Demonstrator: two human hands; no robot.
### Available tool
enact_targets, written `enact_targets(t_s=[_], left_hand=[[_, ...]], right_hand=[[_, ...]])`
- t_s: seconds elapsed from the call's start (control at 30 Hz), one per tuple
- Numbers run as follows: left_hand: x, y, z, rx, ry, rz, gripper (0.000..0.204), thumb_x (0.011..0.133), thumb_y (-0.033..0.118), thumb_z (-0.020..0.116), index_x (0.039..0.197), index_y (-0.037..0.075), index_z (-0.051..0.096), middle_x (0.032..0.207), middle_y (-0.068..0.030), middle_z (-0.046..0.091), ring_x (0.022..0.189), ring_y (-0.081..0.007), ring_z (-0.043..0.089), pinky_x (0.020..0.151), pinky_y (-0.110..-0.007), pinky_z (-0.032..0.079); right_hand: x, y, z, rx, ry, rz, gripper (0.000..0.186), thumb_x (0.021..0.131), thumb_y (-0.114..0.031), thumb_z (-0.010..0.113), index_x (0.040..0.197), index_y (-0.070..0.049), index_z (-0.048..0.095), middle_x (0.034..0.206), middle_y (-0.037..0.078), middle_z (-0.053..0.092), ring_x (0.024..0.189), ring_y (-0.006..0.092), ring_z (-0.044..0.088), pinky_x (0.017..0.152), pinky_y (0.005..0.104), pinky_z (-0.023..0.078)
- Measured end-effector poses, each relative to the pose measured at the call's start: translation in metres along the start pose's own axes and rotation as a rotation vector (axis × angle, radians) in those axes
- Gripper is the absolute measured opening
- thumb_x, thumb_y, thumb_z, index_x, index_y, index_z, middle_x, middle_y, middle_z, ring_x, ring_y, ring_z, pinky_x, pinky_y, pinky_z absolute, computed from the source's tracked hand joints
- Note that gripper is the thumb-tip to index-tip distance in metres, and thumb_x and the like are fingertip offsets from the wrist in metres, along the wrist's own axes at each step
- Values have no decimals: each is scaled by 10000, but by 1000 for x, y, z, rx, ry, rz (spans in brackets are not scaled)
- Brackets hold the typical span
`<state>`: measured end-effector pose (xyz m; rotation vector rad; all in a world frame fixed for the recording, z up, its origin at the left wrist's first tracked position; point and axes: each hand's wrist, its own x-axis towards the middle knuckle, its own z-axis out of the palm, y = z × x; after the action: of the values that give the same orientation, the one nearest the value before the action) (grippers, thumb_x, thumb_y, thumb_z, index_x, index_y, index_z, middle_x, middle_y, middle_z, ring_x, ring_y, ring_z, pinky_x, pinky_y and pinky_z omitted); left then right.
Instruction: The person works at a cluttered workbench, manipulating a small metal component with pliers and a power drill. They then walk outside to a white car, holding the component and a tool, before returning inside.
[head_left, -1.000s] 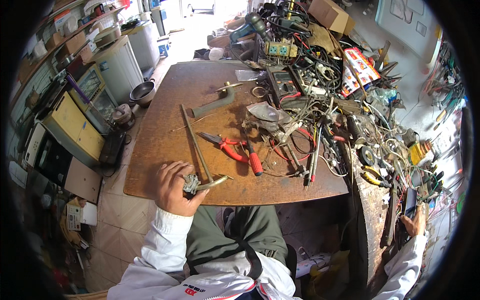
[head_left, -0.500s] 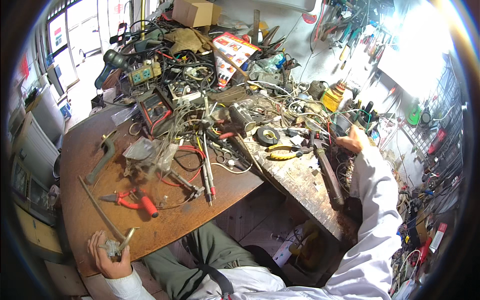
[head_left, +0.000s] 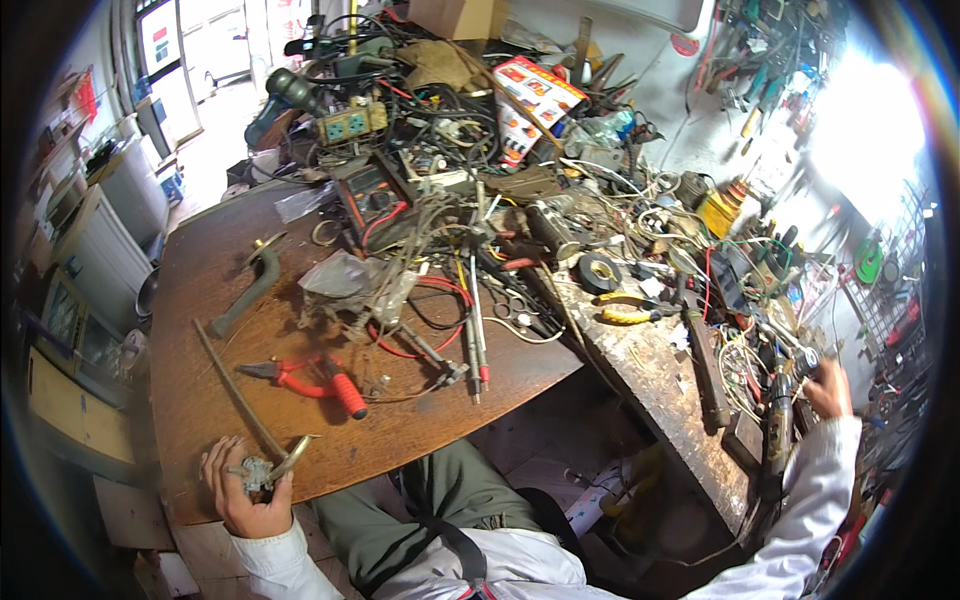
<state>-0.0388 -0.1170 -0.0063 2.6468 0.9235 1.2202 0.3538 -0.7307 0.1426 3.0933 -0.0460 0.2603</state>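
Note:
At the near left corner of the brown tabletop, my left hand (head_left: 245, 495) is closed around a small metal fitting (head_left: 258, 474). A bent brass-coloured piece (head_left: 292, 460) sticks up from it beside my thumb, and a long thin rod (head_left: 238, 388) runs from it across the wood. My right hand (head_left: 828, 390) reaches into the tools along the right side of the bench, near a shiny ring-ended tool (head_left: 806, 354) and a dark cylindrical tool (head_left: 779, 420). Its fingers are partly hidden, so any hold is unclear. Red-handled pliers (head_left: 318, 388) lie on the wood.
A curved grey-green pipe (head_left: 250, 290) and a multimeter (head_left: 374, 198) lie farther back. Yellow-handled pliers (head_left: 628, 312), black tape (head_left: 600, 272) and a wooden-handled hammer (head_left: 706, 370) rest on the worn side bench (head_left: 665, 415). Tangled cables pile up behind. A gap separates the benches near my legs.
My right hand has moved from the back of the right-hand heap toward the near right among the tools. My left hand keeps hold of the fitting. The whole view has shifted.

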Motion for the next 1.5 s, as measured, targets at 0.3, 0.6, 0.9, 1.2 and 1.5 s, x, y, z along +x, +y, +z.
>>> enact_targets(t_s=[0.3, 0.6, 0.9, 1.2, 1.5], left_hand=[[-4, -8, 3, 5, 50, -12, 620, 543, 30, 797, 1132, -18, 612, 1165, -220, 630, 1141, -418, 567, 1068, -549, 381], [-7, -9, 5, -21, 45, 2, 612, 552, 40, 815, 1122, -30, 601, 1166, -231, 624, 1136, -422, 566, 1062, -550, 383], [0, -7, 2, -49, 84, -17, 589, 550, 136, 864, 1093, 31, 662, 1133, -179, 661, 1104, -381, 597, 1031, -498, 429], [-6, -15, -10, -146, 87, -34, 582, 528, 136, 889, 1054, 24, 667, 1140, -183, 669, 1116, -379, 614, 1047, -506, 418], [-13, -47, -28, -202, -66, 33, 542, 574, 202, 893, 1041, 54, 661, 1189, -141, 671, 1192, -334, 598, 1085, -499, 380]], right_hand=[[-89, 120, 57, 358, -74, -76, 545, 610, 69, 516, 1141, 36, 630, 1092, 220, 658, 1092, 340, 632, 986, 385, 467], [-109, 32, 57, 262, 63, -361, 692, 698, -148, 742, 1333, 1, 511, 1183, 253, 621, 1125, 431, 571, 969, 443, 436], [-103, 68, 66, 156, 495, -311, 368, 824, -77, 647, 1184, -7, 670, 1146, 181, 681, 1032, 294, 647, 913, 379, 487], [-153, -106, 36, 959, 479, -497, 450, 821, -194, 654, 1216, 13, 590, 1010, 158, 639, 910, 286, 630, 846, 404, 495], [-183, -209, 84, 1783, -357, -689, 568, 819, -310, 661, 1247, 33, 511, 873, 135, 598, 787, 279, 614, 779, 429, 504]])
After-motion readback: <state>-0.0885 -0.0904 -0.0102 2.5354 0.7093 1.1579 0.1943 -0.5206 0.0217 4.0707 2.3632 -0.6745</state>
